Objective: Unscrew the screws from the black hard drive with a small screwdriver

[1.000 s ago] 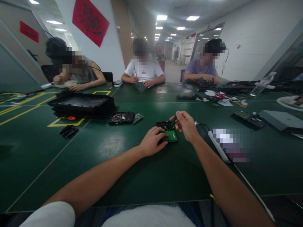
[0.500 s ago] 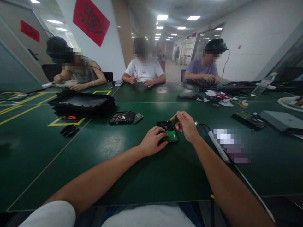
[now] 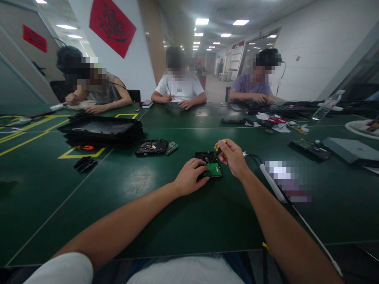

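A hard drive (image 3: 214,170) with a green circuit board lies on the table in front of me. Gripping its left side, my left hand (image 3: 190,178) has the fingers over the board and the thumb along the near edge. My right hand (image 3: 233,157) is closed around a small screwdriver (image 3: 218,149) with a dark and yellow handle. It is held upright above the drive's right side; its tip is too small to make out against the drive. Left of them are another hard drive (image 3: 151,147) and a loose circuit board (image 3: 172,148).
Stacked black trays (image 3: 100,132) stand at the left, near an orange-handled tool (image 3: 85,148) and black pieces (image 3: 85,164). A white power strip (image 3: 272,183) with a cable lies right of my hand. Farther right are a drive (image 3: 310,150), a grey box (image 3: 352,152) and a bottle (image 3: 328,105). Three people sit opposite.
The screwdriver handle has turned in my right hand, so its yellow part now shows. My left hand stays on the hard drive. The whole view has shifted slightly.
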Demonstrator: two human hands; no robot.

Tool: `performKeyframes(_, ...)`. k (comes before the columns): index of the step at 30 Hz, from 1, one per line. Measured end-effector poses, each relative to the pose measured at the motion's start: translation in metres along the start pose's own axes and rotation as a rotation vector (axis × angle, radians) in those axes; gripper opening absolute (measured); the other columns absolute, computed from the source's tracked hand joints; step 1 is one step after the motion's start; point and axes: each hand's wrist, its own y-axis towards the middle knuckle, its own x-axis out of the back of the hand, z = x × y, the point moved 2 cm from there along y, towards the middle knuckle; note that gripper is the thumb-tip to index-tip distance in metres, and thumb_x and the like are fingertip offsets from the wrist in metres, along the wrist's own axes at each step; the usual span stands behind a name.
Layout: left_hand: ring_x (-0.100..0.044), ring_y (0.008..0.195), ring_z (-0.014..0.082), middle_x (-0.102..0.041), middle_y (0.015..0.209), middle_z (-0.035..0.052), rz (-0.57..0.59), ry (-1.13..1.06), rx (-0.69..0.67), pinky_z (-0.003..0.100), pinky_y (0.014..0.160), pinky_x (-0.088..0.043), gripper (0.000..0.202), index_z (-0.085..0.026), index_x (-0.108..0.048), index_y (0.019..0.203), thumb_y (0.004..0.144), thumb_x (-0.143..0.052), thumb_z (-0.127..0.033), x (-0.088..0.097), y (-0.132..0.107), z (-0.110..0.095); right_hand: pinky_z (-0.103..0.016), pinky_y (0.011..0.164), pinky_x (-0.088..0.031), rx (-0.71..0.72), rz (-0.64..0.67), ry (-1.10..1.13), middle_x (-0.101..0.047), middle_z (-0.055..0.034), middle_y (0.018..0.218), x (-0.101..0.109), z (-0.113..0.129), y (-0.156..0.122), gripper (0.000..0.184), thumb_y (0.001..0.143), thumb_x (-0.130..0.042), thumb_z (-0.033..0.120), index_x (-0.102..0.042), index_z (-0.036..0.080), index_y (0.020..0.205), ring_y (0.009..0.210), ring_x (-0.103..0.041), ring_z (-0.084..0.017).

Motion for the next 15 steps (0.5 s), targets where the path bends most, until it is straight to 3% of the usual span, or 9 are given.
performKeyframes(4, -0.056, 0.126, 0.0326, -0.063, 0.13, 0.0132, 0.002, 0.004, 0.001, 0.056, 0.108, -0.049, 0.034, -0.024, -0.069, 0.125, 0.094, -0.068, -0.039, -0.0008, -0.0001, 0.0006, -0.02, 0.037, -0.029, -0.016, 0.015, 0.025, -0.074, -0.0027, 0.091, -0.0004, -0.0014, -0.0003, 0.043, 0.09, -0.067, 0.065, -0.062, 0.022, 0.09, 0.047, -0.05, -0.006)
performKeyframes(8, -0.056, 0.126, 0.032, -0.064, 0.129, 0.0123, -0.006, 0.001, 0.002, 0.055, 0.108, -0.049, 0.034, -0.025, -0.069, 0.125, 0.094, -0.067, -0.038, -0.0011, -0.0003, 0.0003, -0.02, 0.038, -0.032, -0.048, 0.041, 0.083, -0.075, -0.0033, 0.091, -0.0001, -0.0042, 0.0007, 0.045, 0.091, -0.061, 0.069, -0.061, 0.023, 0.094, 0.048, -0.054, -0.007)
performKeyframes(15, -0.057, 0.125, 0.0324, -0.064, 0.128, 0.0125, -0.003, 0.003, 0.003, 0.055, 0.108, -0.05, 0.035, -0.025, -0.069, 0.125, 0.094, -0.067, -0.039, -0.0008, -0.0008, 0.0007, -0.019, 0.038, -0.027, -0.011, 0.025, 0.009, -0.062, 0.0028, 0.073, -0.0009, -0.0018, 0.0001, 0.043, 0.088, -0.069, 0.063, -0.071, 0.024, 0.105, 0.046, -0.045, -0.005)
